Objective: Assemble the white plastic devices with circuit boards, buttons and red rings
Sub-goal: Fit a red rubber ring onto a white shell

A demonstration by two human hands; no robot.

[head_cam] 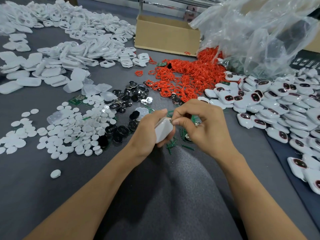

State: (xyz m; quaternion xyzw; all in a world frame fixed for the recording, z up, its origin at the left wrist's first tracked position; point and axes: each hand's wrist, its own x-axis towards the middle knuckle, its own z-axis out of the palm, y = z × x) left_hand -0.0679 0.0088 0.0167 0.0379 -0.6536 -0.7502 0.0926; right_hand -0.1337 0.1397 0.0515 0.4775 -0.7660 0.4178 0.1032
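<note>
Two forearms reach in from the near edge. Left hand grips a white device over the grey table. Right hand pinches something at its top edge, too small to identify. Finished devices heap up on the right. Red rings, white shells and round buttons lie in large piles. Judged well under way, with plenty left.

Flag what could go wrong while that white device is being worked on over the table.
The right hand pinches a small part at the edge of the white device that the left hand grips; if it slips, it may vanish among the green scraps below. The pile of finished devices lies close by the right forearm and might get knocked.
</note>
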